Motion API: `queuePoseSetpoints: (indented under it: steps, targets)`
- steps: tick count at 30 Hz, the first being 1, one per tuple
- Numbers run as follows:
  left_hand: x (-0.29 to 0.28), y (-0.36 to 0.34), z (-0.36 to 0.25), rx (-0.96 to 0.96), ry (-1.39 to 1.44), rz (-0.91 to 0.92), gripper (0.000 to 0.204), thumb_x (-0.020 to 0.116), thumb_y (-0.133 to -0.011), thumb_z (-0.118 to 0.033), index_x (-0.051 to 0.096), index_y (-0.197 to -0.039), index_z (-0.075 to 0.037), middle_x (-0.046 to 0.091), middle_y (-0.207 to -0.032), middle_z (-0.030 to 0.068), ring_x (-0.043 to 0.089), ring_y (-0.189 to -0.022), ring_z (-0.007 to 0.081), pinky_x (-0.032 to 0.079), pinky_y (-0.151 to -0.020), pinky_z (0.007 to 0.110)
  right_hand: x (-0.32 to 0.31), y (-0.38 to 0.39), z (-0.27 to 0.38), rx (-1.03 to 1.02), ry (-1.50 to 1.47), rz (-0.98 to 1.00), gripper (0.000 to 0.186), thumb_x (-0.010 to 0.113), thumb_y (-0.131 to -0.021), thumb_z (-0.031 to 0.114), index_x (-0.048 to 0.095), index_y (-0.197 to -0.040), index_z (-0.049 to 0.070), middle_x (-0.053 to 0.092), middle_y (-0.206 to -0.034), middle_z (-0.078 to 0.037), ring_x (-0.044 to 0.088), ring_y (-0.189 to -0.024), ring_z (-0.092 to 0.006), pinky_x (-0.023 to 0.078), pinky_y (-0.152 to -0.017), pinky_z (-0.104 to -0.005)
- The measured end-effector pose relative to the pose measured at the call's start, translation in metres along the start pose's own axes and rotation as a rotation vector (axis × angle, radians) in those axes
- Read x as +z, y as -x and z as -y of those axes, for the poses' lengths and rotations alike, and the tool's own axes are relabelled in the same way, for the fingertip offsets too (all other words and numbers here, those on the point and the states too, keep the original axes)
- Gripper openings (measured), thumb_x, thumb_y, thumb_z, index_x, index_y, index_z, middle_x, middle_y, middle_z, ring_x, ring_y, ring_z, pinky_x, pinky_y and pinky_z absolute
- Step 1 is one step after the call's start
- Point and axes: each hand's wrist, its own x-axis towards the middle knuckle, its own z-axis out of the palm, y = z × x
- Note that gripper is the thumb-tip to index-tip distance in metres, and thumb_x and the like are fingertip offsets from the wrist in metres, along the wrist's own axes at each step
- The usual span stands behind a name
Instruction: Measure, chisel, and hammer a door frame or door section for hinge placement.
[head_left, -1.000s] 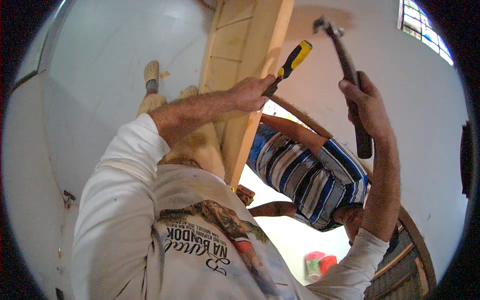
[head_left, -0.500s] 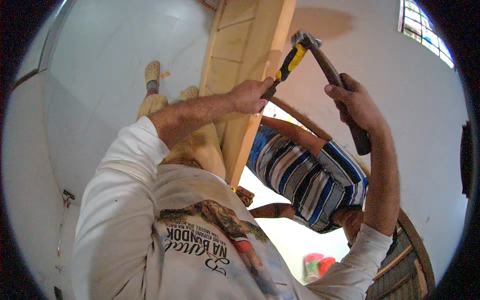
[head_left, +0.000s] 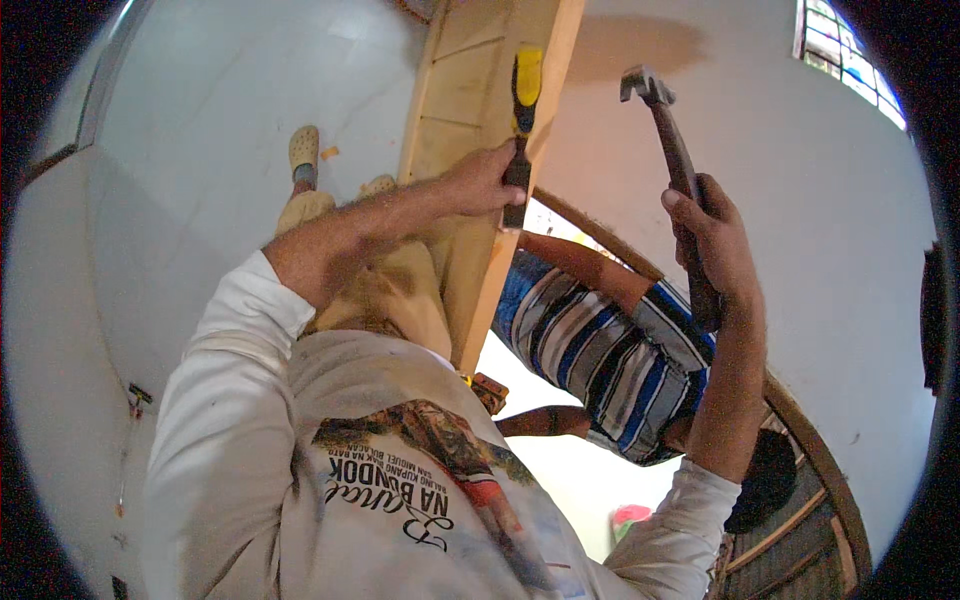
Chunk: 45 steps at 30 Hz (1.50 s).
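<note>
A chisel (head_left: 527,82) with a yellow and black handle is gripped around its dark blade by my left hand (head_left: 482,182). Its handle points away from me, and its blade end lies at the edge of a pale wooden door (head_left: 462,88). On the right, my right hand (head_left: 714,238) is closed around the shaft of a claw hammer (head_left: 672,138). The hammer's metal head is raised, apart from the chisel and to the right of its handle.
Beyond the door's edge, another person in a striped shirt (head_left: 612,362) stands in the bright doorway. A wooden frame (head_left: 845,520) curves along the lower right. A barred window (head_left: 850,60) is at the upper right. The pale floor (head_left: 230,110) spreads on the left.
The hammer head has come away from the chisel handle, moving right. The chisel has swung from slanting right to nearly straight, its handle now over the door. My left hand moved slightly.
</note>
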Motion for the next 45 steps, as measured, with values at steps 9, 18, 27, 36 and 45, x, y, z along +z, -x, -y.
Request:
queuePoseSetpoints:
  steps: [9, 18, 27, 36, 45]
  targets:
    - [-0.005, -0.014, -0.025, 0.085, -0.190, 0.053, 0.048, 0.066, -0.078, -0.015, 0.040, -0.114, 0.004, 0.062, -0.087, 0.0296, 0.061, -0.089, 0.0477, 0.048, -0.077, 0.053, 0.001, 0.010, -0.015, -0.030, -0.063, -0.087, 0.030, 0.069, -0.086, 0.032, 0.054, -0.093, 0.006, 0.048, -0.068, 0.000, 0.046, -0.056, -0.0105, 0.036, -0.049, -0.0267]
    - [0.007, -0.008, -0.021, 0.052, -0.221, 0.009, 0.044, 0.063, -0.077, -0.011, 0.038, -0.109, 0.003, 0.062, -0.085, 0.0284, 0.061, -0.087, 0.0473, 0.048, -0.077, 0.054, 0.000, 0.011, 0.007, -0.079, -0.007, -0.069, 0.032, 0.069, -0.086, 0.031, 0.056, -0.099, 0.005, 0.050, -0.069, -0.001, 0.048, -0.055, -0.0109, 0.038, -0.048, -0.0266]
    - [0.011, -0.004, -0.020, 0.126, -0.229, -0.044, 0.041, 0.063, -0.077, -0.011, 0.039, -0.107, 0.004, 0.062, -0.088, 0.0291, 0.060, -0.090, 0.0486, 0.048, -0.079, 0.055, -0.003, -0.007, 0.039, -0.138, 0.113, -0.063, 0.035, 0.068, -0.087, 0.033, 0.056, -0.101, 0.004, 0.051, -0.069, -0.002, 0.048, -0.051, -0.0116, 0.041, -0.046, -0.0270]
    - [0.009, -0.001, -0.020, 0.126, -0.191, -0.039, 0.039, 0.060, -0.075, -0.009, 0.038, -0.105, 0.003, 0.061, -0.085, 0.0293, 0.060, -0.088, 0.0489, 0.047, -0.078, 0.055, 0.002, -0.019, 0.036, -0.107, 0.198, 0.000, 0.036, 0.067, -0.087, 0.035, 0.057, -0.096, 0.002, 0.050, -0.066, -0.003, 0.050, -0.051, -0.0128, 0.043, -0.045, -0.0287]
    - [0.013, 0.001, -0.019, 0.151, -0.183, -0.048, 0.037, 0.058, -0.075, -0.009, 0.038, -0.104, 0.003, 0.061, -0.086, 0.0296, 0.059, -0.088, 0.0494, 0.047, -0.079, 0.055, 0.002, -0.018, 0.038, -0.046, 0.230, 0.103, 0.036, 0.067, -0.087, 0.035, 0.056, -0.097, 0.002, 0.050, -0.069, -0.003, 0.050, -0.053, -0.0133, 0.043, -0.047, -0.0292]
